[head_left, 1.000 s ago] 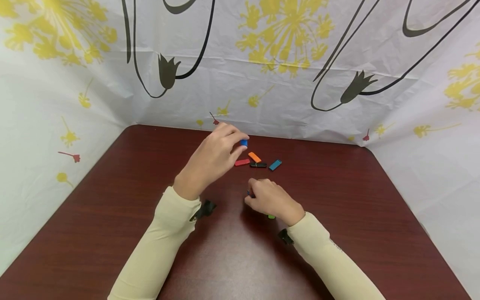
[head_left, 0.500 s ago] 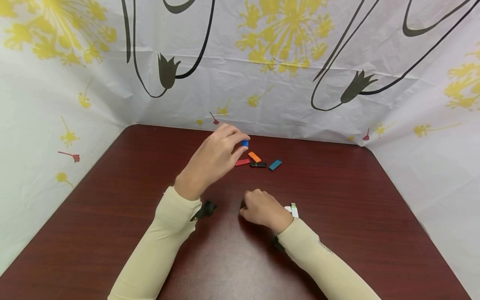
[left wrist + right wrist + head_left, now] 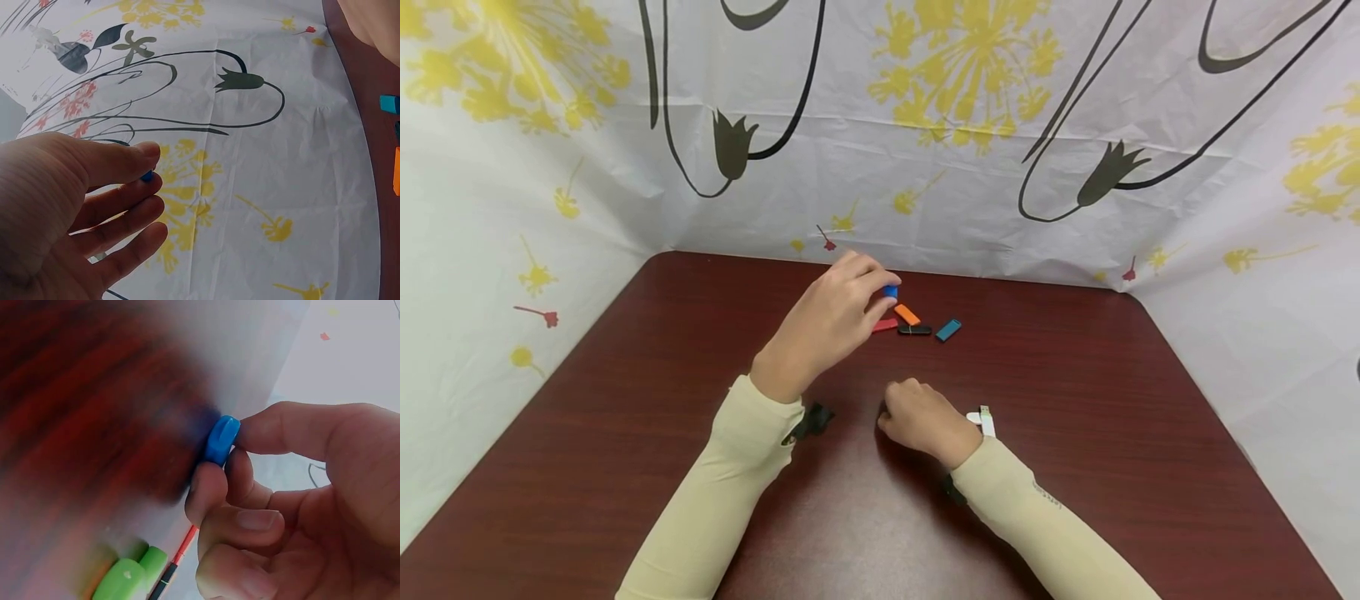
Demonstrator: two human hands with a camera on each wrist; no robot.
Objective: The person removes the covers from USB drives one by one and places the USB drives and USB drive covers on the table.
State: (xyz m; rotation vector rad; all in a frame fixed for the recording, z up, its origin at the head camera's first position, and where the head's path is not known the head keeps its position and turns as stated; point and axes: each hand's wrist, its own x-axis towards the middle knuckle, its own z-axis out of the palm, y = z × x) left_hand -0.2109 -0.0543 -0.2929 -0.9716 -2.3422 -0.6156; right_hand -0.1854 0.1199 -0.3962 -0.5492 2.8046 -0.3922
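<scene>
My left hand (image 3: pixel 831 312) is raised above the far part of the table and pinches a small blue cap (image 3: pixel 147 176) between thumb and index finger, mostly covered by them. Its other fingers are loosely bent. Low over the middle of the table, my right hand (image 3: pixel 925 417) pinches a blue USB stick (image 3: pixel 222 440) by its rounded, slotted end. The stick's lower part is close to the tabletop; its far end is hidden. Beside the right wrist lies a white and green USB stick (image 3: pixel 987 422) with its connector bare.
Toward the back lie an orange USB stick (image 3: pixel 907 315), a red one (image 3: pixel 884 325), a black one (image 3: pixel 914 331) and a teal one (image 3: pixel 948 331). Green pieces (image 3: pixel 119 579) show low in the right wrist view. A patterned white sheet (image 3: pixel 880 125) hangs round the dark red table (image 3: pixel 1112 400).
My right hand has moved slightly left and nearer to me, then stayed almost still. The white and green USB stick has come into view beside its wrist. The left hand has barely moved.
</scene>
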